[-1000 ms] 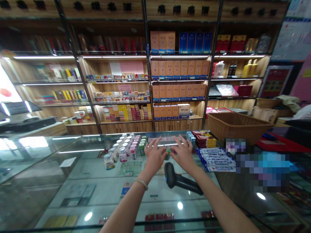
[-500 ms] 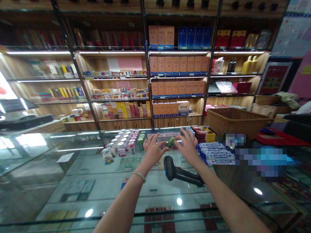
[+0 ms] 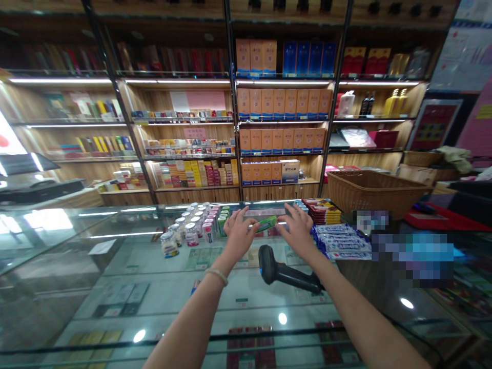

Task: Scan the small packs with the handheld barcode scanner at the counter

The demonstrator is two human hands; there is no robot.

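A slim green pack of gum [image 3: 266,224] is held just above the glass counter, its long side lying nearly level. My left hand [image 3: 237,234] pinches the left end between thumb and forefinger. At the other end, the thumb and forefinger of my right hand [image 3: 296,229] close on the pack. The remaining fingers of both hands are spread. Below the pack, a black barcode scanner [image 3: 288,274] rests on the counter, partly behind my right forearm. Beside my left hand stand green gum packs [image 3: 223,221] and pink-and-white containers [image 3: 209,229].
White-lidded jars [image 3: 169,245] stand left on the glass counter [image 3: 161,292]. Blue-and-white packets [image 3: 342,242], red-and-yellow packs [image 3: 321,211] and a wicker basket [image 3: 376,192] are at the right. Lit shelves [image 3: 192,192] of boxes line the back wall.
The pack of gum has turned from a steep tilt to nearly level, with more of its length showing. My left hand has shifted slightly; my right hand has barely moved.
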